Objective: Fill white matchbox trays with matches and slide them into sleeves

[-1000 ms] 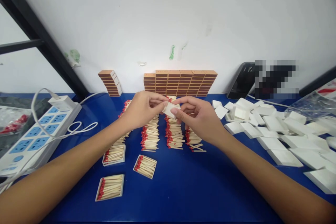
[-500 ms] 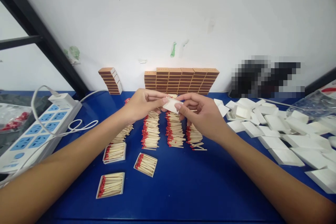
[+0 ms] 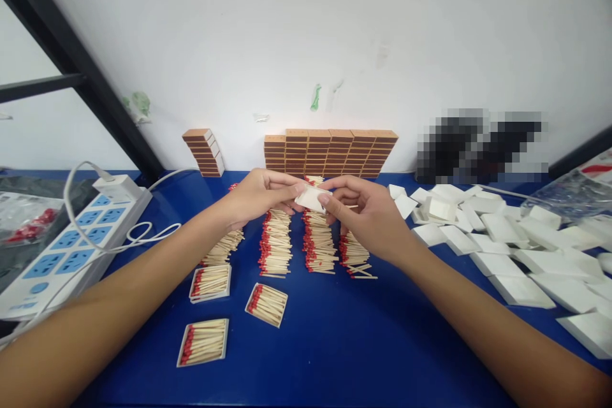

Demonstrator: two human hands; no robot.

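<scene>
Between my two hands is a small white matchbox tray (image 3: 312,197), held above the rows of matches. My left hand (image 3: 268,194) pinches its left end, thumb on top. On the right end, my right hand (image 3: 361,207) grips with thumb and fingers. Red-tipped matches lie below in several rows, among them one row (image 3: 276,245) under my left hand and another row (image 3: 319,245) beneath the tray. Nearer me are three trays full of matches: a left tray (image 3: 210,282), a tilted tray (image 3: 266,304) and a front tray (image 3: 203,342).
Closed matchboxes stand stacked in a block (image 3: 329,152) against the wall, with a smaller stack (image 3: 204,152) to its left. Many white trays (image 3: 507,233) are heaped at the right. A power strip (image 3: 71,248) with a white cable lies at the left on the blue table (image 3: 335,350).
The whole view has shifted slightly, so things sit a little lower. Both hands keep hold of the white tray in nearly the same pose.
</scene>
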